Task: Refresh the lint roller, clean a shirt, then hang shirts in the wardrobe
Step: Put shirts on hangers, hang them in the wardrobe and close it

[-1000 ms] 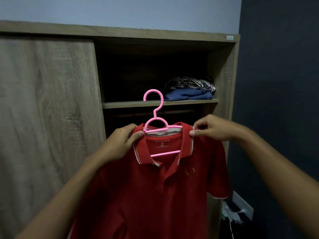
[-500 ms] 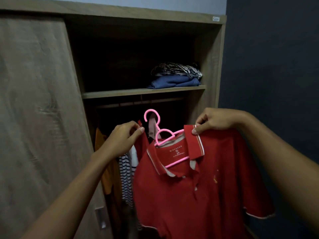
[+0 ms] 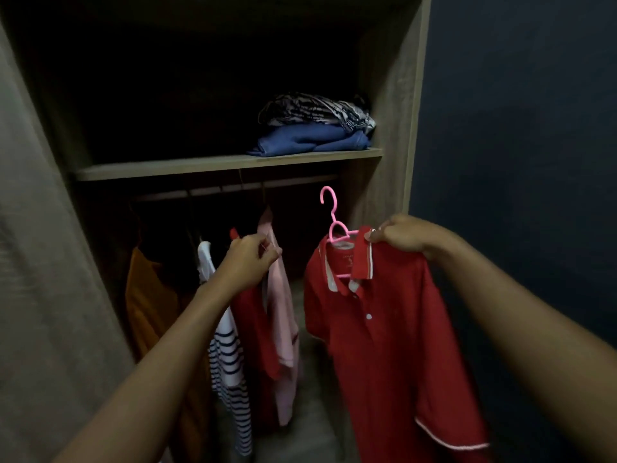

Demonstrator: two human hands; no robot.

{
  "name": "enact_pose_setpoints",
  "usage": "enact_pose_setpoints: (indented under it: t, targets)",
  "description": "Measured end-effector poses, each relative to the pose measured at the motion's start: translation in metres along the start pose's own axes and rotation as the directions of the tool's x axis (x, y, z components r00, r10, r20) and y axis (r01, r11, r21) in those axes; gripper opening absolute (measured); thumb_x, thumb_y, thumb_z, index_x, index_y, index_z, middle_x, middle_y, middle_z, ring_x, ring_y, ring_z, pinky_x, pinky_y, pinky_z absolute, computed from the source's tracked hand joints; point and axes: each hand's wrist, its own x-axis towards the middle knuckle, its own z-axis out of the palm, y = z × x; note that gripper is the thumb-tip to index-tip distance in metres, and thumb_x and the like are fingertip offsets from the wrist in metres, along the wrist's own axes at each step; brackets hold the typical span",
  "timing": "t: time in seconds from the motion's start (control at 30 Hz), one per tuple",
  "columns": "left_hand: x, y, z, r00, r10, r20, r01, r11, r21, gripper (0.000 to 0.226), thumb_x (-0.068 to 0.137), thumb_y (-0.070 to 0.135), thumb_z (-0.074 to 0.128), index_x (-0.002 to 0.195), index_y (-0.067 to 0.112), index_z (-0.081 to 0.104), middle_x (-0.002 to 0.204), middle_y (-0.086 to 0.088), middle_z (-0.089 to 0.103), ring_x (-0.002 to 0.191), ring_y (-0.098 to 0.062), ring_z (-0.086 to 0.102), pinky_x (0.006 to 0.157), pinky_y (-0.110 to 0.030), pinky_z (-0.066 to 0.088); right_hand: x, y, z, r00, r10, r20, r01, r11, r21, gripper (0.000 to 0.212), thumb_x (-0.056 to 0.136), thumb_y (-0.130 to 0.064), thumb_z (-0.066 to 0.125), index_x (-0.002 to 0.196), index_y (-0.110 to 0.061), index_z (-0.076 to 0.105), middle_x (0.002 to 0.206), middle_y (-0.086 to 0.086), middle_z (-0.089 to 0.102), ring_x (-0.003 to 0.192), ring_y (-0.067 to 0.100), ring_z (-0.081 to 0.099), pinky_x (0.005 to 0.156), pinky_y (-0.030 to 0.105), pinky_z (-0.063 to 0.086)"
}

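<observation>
An open wardrobe (image 3: 390,105) is seen from the front, and all positions below are given relative to its hanging rail (image 3: 233,188), which runs under the single shelf (image 3: 220,163). A red polo shirt (image 3: 387,329) on a pink hanger (image 3: 334,225) is held below the right-hand end of the rail, with the hanger's hook upright, just short of the rail and not on it. The right hand (image 3: 404,233) is closed on the shirt's right shoulder at the collar, the fingers pinched tight on cloth and hanger together; the collar is seen turned up beside the grip. The left hand (image 3: 248,259) is found below the middle of the rail, its fingers drawn narrow and pinched on the shoulder of a pale pink shirt (image 3: 282,322) hanging there. Against that garment, on its left, a second red shirt (image 3: 253,322) is hung. Further left along the rail a white shirt with dark stripes (image 3: 230,362) and an orange garment (image 3: 147,305) are noted, the latter partly lost in shadow. Above the rail, at the shelf's right end, a folded blue garment (image 3: 310,140) is stacked under a patterned dark-and-light one (image 3: 317,108). The dark blue wall (image 3: 517,128) is recorded to the right of the wardrobe's side panel.
</observation>
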Motion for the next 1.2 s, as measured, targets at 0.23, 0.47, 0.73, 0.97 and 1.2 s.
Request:
enact_pose_setpoints:
  t: [0.23,0.47,0.73,0.97,1.2]
  targets:
    - [0.06,-0.029,0.043,0.988,-0.149,-0.047,0.151,0.988,0.033,0.031,0.093,0.036,0.067,0.103,0.007,0.064,0.088,-0.013,0.071,0.09,-0.032,0.068,0.078,-0.036,0.054,0.09,0.024,0.049,0.998,0.025,-0.058,-0.003,0.932,0.363,0.037,0.097,-0.027,0.057,0.098,0.009,0.068,0.079,0.023,0.068,0.066,0.029,0.06,0.062,0.035,0.046]
    - [0.108,-0.05,0.081,0.96,-0.28,-0.031,0.282,0.955,0.093,0.044,0.088,0.045,0.07,0.106,0.006,0.063,0.1,-0.016,0.07,0.094,-0.035,0.069,0.079,-0.041,0.057,0.17,0.035,0.093,0.96,-0.099,-0.262,0.146,0.975,0.165,0.04,0.102,-0.029,0.047,0.065,-0.017,0.043,0.063,-0.002,0.046,0.067,0.02,0.047,0.059,0.03,0.029]
    - [0.125,-0.061,0.102,0.951,-0.309,-0.013,0.304,0.926,0.225,0.038,0.084,0.034,0.072,0.11,0.009,0.06,0.11,-0.019,0.068,0.104,-0.04,0.064,0.086,-0.045,0.055,0.218,0.038,0.112,0.935,-0.122,-0.333,0.187,0.967,0.171,0.025,0.103,-0.024,0.046,0.083,-0.011,0.053,0.088,0.019,0.065,0.092,0.034,0.064,0.067,0.026,0.028]
    - [0.129,-0.061,0.109,0.95,-0.313,-0.006,0.302,0.91,0.286,0.048,0.086,0.038,0.071,0.121,0.009,0.057,0.12,-0.022,0.063,0.112,-0.043,0.06,0.092,-0.047,0.052,0.237,0.039,0.118,0.948,-0.089,-0.304,0.142,0.978,0.156,0.034,0.103,-0.023,0.045,0.099,0.007,0.061,0.106,0.028,0.067,0.103,0.038,0.063,0.08,0.036,0.043]
    - [0.129,-0.06,0.109,0.956,-0.292,-0.016,0.285,0.917,0.279,0.043,0.085,0.038,0.071,0.115,0.01,0.057,0.118,-0.021,0.065,0.11,-0.042,0.061,0.088,-0.044,0.053,0.235,0.042,0.114,0.957,-0.094,-0.274,0.122,0.989,0.085,0.037,0.103,-0.026,0.044,0.104,0.007,0.06,0.111,0.027,0.066,0.107,0.039,0.061,0.08,0.035,0.043]
